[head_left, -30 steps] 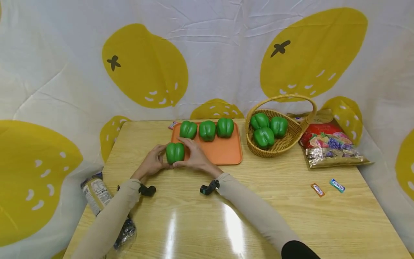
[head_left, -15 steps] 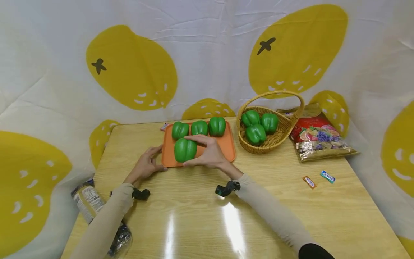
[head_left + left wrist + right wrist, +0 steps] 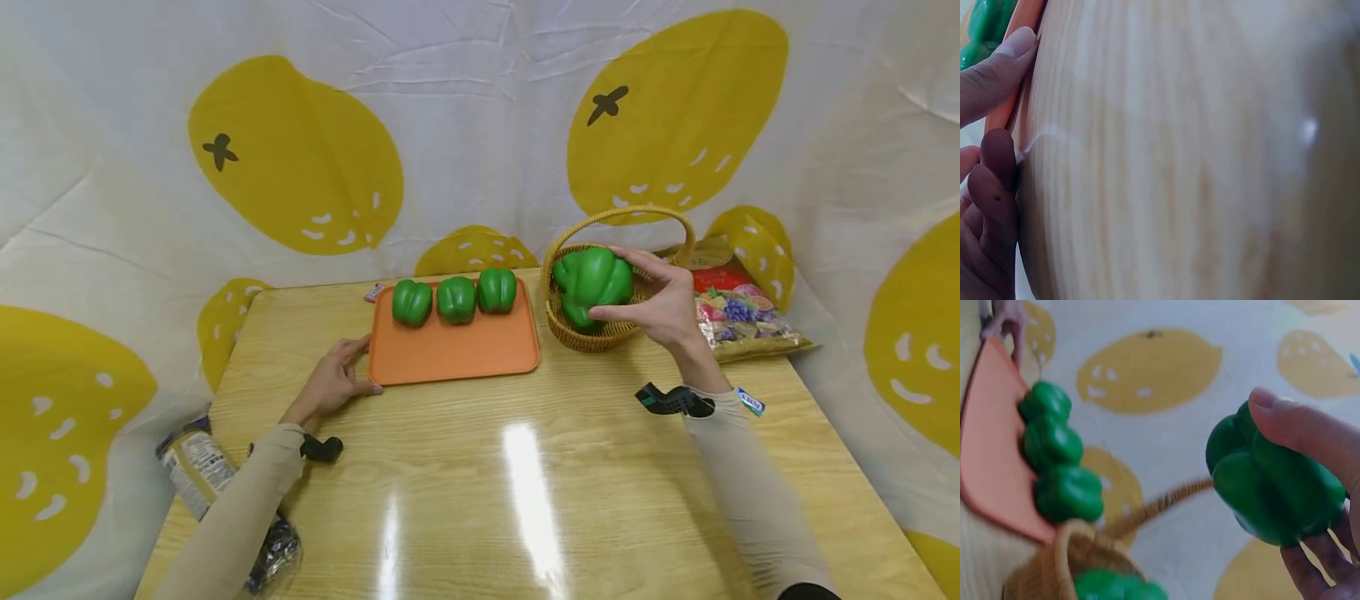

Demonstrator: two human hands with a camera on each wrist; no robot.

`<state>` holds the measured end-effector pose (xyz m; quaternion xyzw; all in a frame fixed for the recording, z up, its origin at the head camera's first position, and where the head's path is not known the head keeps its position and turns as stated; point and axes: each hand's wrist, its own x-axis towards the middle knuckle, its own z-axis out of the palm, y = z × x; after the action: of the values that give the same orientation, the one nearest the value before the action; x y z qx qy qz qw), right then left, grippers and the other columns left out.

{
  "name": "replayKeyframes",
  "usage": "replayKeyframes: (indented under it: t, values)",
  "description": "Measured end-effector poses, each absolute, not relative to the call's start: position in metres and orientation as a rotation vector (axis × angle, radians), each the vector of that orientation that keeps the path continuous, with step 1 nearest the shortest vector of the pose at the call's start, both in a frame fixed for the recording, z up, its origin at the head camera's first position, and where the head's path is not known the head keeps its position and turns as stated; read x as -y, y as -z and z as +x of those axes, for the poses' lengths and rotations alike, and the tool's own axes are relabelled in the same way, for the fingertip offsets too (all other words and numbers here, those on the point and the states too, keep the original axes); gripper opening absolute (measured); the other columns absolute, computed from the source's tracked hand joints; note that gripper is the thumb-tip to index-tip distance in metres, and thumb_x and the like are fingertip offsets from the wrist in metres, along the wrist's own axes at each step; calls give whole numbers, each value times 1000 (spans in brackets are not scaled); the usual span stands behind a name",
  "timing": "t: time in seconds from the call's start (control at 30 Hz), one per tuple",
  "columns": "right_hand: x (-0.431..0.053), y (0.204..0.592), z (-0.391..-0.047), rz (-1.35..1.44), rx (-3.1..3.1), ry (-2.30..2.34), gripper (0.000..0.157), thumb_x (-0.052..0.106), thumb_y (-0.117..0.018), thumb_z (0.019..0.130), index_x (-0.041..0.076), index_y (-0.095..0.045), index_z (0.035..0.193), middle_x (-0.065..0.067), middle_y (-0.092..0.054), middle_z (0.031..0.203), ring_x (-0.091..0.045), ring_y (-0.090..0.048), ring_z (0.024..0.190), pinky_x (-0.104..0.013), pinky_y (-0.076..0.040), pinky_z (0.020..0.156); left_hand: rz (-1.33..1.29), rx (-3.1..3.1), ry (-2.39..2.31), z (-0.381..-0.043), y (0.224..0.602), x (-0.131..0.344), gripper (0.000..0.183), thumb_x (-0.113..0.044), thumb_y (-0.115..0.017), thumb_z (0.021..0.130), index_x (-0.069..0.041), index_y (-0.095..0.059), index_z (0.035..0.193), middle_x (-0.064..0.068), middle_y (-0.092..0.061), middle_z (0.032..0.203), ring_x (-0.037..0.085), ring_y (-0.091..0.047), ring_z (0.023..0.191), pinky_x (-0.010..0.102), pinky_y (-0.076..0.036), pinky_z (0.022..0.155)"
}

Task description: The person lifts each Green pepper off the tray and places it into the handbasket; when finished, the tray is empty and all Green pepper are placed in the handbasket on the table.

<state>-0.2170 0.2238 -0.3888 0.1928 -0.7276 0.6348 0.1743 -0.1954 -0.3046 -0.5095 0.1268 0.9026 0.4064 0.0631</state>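
Observation:
My right hand point(image 3: 663, 304) grips a green bell pepper point(image 3: 603, 279) over the wicker basket point(image 3: 573, 337). The right wrist view has the thumb across one side of this pepper point(image 3: 1272, 481) and fingers beneath it, above the basket rim. Green bell peppers point(image 3: 1116, 587) inside the basket are mostly hidden from the head view by the held one. At the orange tray point(image 3: 457, 358), my left hand point(image 3: 330, 383) holds the near left corner, thumb at the front edge and fingers along the left side. Three green bell peppers point(image 3: 456, 300) line the tray's back edge.
A red and gold candy bag point(image 3: 735, 312) lies right of the basket, partly behind the right hand. A small blue wrapped candy point(image 3: 751, 402) is by the right wrist. Beside the left forearm lies a packaged bag point(image 3: 198, 467). A lemon-patterned cloth point(image 3: 465, 125) hangs behind the table.
My right hand has carried the bell pepper rightward from the tray's front left to above the basket. The left hand has let go of that pepper and stays at the tray corner.

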Motion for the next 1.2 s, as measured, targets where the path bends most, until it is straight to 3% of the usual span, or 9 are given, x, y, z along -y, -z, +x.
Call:
replayKeyframes:
  t: [0.13, 0.3, 0.4, 0.53, 0.73, 0.87, 0.97, 1.07, 1.2]
  values:
    - [-256, 406, -218, 334, 2137, -1784, 76, -11, -89, 60, 7, -66, 131, -7, -63, 131, -16, -61, 113, -20, -52, 88, 386, -2719, -1224, -196, 511, 305, 102, -31, -90, 72, -16, -34, 155, 10, -47, 136, 11, -45, 53, 26, -43, 49]
    - [-275, 433, -224, 172, 2293, -1587, 74, 10, -93, 66, 19, -65, 133, -5, -61, 134, -10, -62, 106, -16, -53, 81, 374, -2729, -1215, -196, 511, 306, 102, -31, -90, 72, -17, -34, 156, 8, -47, 135, 11, -44, 53, 26, -43, 48]
    - [-281, 449, -227, 83, 2402, -1328, 77, 24, -96, 63, 24, -65, 133, -7, -64, 131, -16, -61, 98, -14, -48, 73, 386, -2739, -1206, -195, 512, 305, 102, -30, -90, 72, -16, -34, 155, 8, -47, 134, 12, -45, 53, 26, -43, 49]
    - [-284, 460, -230, 3, 2469, -1160, 82, 32, -97, 60, 20, -64, 134, -13, -67, 121, -26, -61, 90, -12, -41, 66, 403, -2746, -1199, -196, 513, 304, 101, -29, -90, 72, -15, -34, 155, 9, -48, 133, 12, -45, 53, 25, -43, 50]
    - [-279, 459, -231, 38, 2542, -1075, 85, 43, -94, 61, 13, -61, 133, -13, -67, 107, -27, -60, 87, -27, -42, 69, 389, -2751, -1202, -194, 512, 304, 101, -28, -90, 73, -16, -34, 155, 9, -47, 135, 11, -45, 53, 25, -43, 49]
    - [-275, 458, -229, 71, 2586, -1037, 74, 47, -90, 67, 12, -65, 127, -15, -68, 98, -29, -60, 83, -38, -43, 68, 383, -2747, -1199, -193, 511, 305, 101, -28, -89, 73, -16, -33, 156, 9, -47, 135, 11, -45, 52, 25, -43, 49]
    - [-274, 459, -227, 107, 2629, -1032, 64, 49, -85, 74, 12, -67, 124, -16, -70, 102, -31, -64, 88, -45, -48, 74, 384, -2747, -1194, -194, 511, 305, 101, -29, -89, 73, -16, -33, 156, 10, -46, 136, 10, -44, 51, 25, -43, 49]
    - [-274, 462, -228, 158, 2652, -1044, 64, 48, -82, 78, 12, -64, 128, -16, -69, 114, -34, -65, 99, -51, -49, 83, 379, -2746, -1196, -194, 511, 304, 101, -29, -90, 72, -16, -33, 156, 9, -46, 136, 10, -44, 51, 25, -43, 49]
    - [-274, 463, -230, 204, 2633, -1035, 64, 44, -81, 80, 14, -62, 133, -15, -68, 116, -34, -64, 99, -50, -48, 82, 384, -2739, -1216, -195, 513, 304, 101, -27, -90, 73, -17, -33, 156, 9, -47, 136, 10, -44, 51, 25, -43, 48]
